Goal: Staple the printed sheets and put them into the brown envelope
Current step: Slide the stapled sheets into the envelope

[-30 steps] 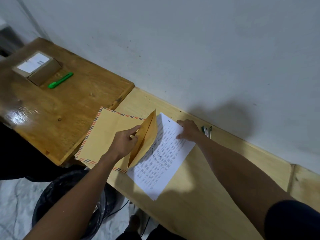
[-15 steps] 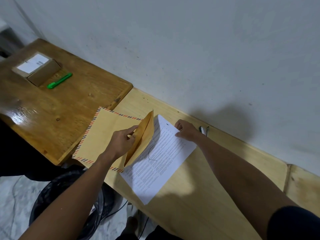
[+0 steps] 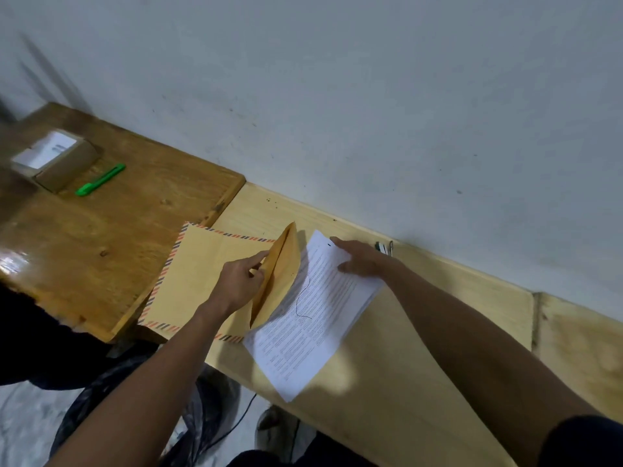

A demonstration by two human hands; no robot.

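sheets (image 3: pixel 313 318) lie lengthwise across envelope (image 3: pixel 202 281) mouth; left fingers (image 3: pixel 259 259) pinch flap, right fingers (image 3: pixel 344 249) grip sheets

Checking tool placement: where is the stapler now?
Head view: the stapler lies against the wall on the light table, just beyond the right hand.
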